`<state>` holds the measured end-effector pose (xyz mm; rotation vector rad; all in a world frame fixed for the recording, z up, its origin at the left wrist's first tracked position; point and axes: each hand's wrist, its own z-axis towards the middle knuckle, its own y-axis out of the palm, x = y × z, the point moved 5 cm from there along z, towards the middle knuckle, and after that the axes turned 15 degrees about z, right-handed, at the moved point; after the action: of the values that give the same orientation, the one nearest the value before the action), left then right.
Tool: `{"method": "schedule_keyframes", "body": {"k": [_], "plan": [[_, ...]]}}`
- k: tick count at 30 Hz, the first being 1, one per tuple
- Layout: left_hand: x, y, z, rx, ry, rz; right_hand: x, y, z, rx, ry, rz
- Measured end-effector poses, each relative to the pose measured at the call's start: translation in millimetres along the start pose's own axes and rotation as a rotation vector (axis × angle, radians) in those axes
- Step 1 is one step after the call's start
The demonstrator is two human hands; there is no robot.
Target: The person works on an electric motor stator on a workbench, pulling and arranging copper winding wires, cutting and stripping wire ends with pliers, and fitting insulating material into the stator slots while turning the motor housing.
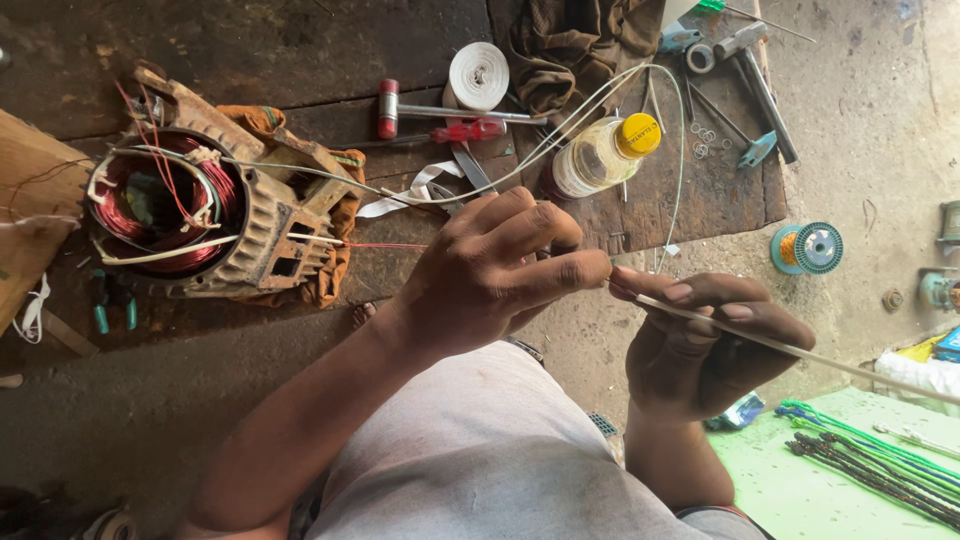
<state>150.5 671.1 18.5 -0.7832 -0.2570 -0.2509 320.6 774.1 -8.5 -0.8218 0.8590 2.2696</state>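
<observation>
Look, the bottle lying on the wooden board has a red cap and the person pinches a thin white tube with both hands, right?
Not quite. The head view shows the bottle has a yellow cap, not red. The rest holds: it lies on the wooden board, and the left hand and right hand pinch the thin white tube.

A motor-repair workshop, clearly: an opened rusty metal motor housing (215,215) packed with red copper windings sits on the dark, scarred wooden surface (300,45), beside a white roll of tape (477,75), a red-handled screwdriver (465,130), a grey metal hammer (755,65) and a teal spool of copper wire (806,248) on the dusty concrete floor (870,130).
</observation>
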Motion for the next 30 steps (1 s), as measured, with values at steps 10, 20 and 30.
{"method": "schedule_keyframes", "body": {"k": [10,20,30], "plan": [[1.4,-3.0,-1.4,-0.008,-0.001,-0.019,4.6,-5.8,-8.1,-0.022,0.004,0.141],[3.4,-4.5,1.9,0.000,0.003,-0.009,8.1,-7.0,-6.5,-0.047,-0.031,0.158],[-1.0,-7.5,8.4,0.044,0.040,-0.068,46.1,0.6,-13.7,-0.128,0.150,0.026]]}}
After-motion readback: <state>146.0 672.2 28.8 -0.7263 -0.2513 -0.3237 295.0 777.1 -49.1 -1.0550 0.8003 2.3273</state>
